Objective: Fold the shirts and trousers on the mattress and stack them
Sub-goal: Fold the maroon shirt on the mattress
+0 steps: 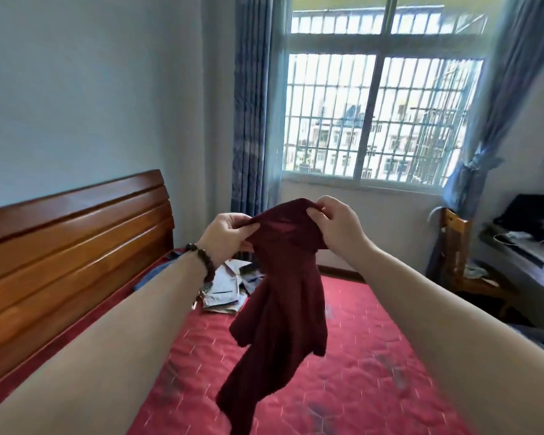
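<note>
I pinch the dark maroon cloth garment (277,293) with left hand (225,235) and right hand (335,224); I should spread its top edge, then lay it flat on the red quilted mattress (374,356)

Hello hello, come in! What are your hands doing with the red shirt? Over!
Left hand, right hand pinching dark red shirt, hanging above mattress. Unfolded. Nothing blocking.
</note>
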`<act>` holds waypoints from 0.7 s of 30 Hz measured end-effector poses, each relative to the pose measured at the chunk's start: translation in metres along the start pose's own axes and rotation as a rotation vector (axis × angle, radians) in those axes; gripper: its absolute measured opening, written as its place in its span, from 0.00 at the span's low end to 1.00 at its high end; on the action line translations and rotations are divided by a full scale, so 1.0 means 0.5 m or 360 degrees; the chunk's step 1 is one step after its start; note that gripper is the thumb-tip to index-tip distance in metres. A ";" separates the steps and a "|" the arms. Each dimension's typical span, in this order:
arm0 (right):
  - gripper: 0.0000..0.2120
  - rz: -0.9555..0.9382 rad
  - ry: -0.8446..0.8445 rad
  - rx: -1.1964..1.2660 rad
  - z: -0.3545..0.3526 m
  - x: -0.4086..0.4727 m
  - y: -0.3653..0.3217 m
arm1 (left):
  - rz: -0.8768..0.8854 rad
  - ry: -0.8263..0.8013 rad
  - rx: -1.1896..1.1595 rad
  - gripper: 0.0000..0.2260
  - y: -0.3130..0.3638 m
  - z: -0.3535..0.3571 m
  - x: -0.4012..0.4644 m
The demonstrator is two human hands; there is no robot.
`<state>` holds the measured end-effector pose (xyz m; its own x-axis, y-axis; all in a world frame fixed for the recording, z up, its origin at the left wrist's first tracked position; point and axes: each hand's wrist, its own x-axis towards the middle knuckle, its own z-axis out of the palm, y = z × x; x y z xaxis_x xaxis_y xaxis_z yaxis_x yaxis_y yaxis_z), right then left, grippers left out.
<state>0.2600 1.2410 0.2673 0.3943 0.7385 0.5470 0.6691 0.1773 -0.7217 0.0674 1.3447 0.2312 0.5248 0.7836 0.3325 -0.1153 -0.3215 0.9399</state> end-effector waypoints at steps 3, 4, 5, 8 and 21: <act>0.09 -0.0078 0.0017 -0.0100 -0.006 0.008 -0.030 | 0.0008 0.0017 -0.0099 0.07 0.031 -0.014 0.015; 0.09 -0.0101 0.0028 -0.0115 -0.006 0.011 -0.039 | 0.0015 0.0048 -0.0115 0.07 0.038 -0.016 0.020; 0.10 -0.0120 0.0040 -0.0119 -0.006 0.013 -0.047 | 0.0015 0.0083 -0.0135 0.07 0.042 -0.017 0.025; 0.10 -0.0139 0.0049 -0.0130 -0.005 0.023 -0.064 | 0.0014 0.0199 -0.0120 0.10 0.052 -0.020 0.037; 0.08 -0.0159 0.0032 -0.0084 -0.041 0.035 -0.078 | -0.0044 -0.0393 0.0533 0.19 0.094 -0.056 0.008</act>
<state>0.2537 1.2336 0.3136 0.3361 0.7057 0.6237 0.7379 0.2142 -0.6400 0.0404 1.3478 0.2790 0.7151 0.6565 0.2401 0.1613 -0.4891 0.8572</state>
